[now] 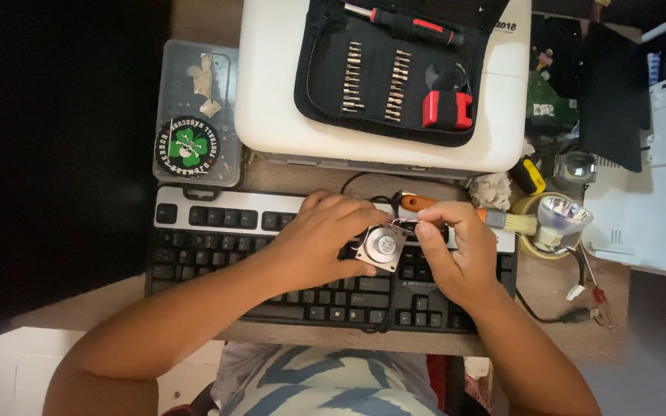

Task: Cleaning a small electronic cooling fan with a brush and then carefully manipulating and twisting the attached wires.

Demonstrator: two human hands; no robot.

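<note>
Two hands meet over the middle of the black computer keyboard (271, 262), and between them you hold a small square metal part with a round silver centre (381, 247), lifted just above the keys. Your left hand (321, 243) curls around its left side, fingers closed on the edge. Your right hand (456, 250) pinches narrowly at the part's far right corner, where thin wires seem to join; I cannot tell exactly what the fingertips grip there.

The part looks light and stiff, probably with a delicate face, so I would keep your hold on the square frame's edges and off the round centre and the wires.

Just beyond your right hand lies an orange-handled brush with pale bristles (468, 214), and to its right a shiny glass reflector lamp (563, 218). Farther away, a black zip case of screwdriver bits (395, 69) lies open on a white plastic housing (271, 92).
</note>
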